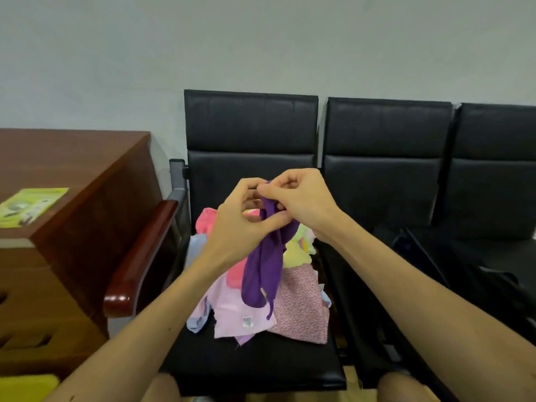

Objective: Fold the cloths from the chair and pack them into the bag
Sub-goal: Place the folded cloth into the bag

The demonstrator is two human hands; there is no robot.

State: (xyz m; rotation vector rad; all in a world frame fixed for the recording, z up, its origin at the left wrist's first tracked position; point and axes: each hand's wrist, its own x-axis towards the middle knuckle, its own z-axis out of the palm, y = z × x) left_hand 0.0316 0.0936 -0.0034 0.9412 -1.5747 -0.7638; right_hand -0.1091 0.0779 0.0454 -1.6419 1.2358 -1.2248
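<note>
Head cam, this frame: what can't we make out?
Head view:
- Hanging purple cloth: top edge covered by left hand and right hand pinching it.
- Pastel cloth pile: lower pieces buried.
- Black flat item, right: dark against black padded chairs; bag or not unclear.
- Yellow object: cut by bottom-left corner.
- Green leaflet on brown wooden desk: print too small.

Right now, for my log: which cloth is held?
The purple cloth: left hand and right hand pinch its top; the rest lie on the chair.
</note>
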